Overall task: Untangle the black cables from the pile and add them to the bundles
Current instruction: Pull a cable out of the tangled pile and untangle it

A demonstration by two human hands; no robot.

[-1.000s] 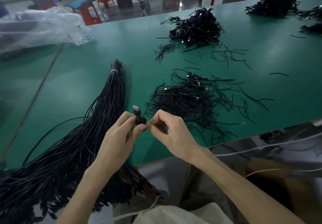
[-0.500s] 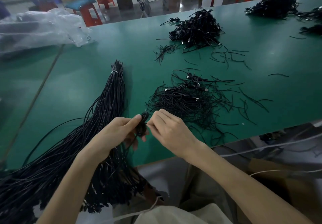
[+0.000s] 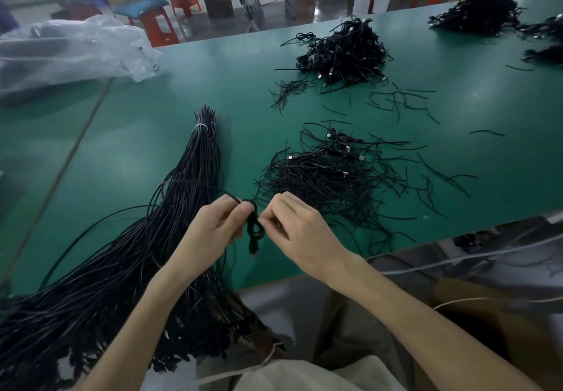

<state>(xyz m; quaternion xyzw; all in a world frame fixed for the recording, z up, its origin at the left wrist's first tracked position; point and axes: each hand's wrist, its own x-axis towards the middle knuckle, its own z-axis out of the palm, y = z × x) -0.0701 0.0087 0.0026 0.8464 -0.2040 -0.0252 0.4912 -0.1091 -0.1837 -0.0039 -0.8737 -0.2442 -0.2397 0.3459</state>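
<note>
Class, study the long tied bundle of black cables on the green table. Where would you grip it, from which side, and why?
Probably just below the white tie on the bundle, from above, closing across the strands. There it is narrowest and bound; toward the near edge it fans out loose and overhangs the table.

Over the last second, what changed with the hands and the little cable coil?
The cable flipped: its plug, pointing up before, now dangles below the fingers, and the coil has loosened into hanging loops. The left hand and right hand kept pinching it. The tied bundle and loose pile did not move.
</note>
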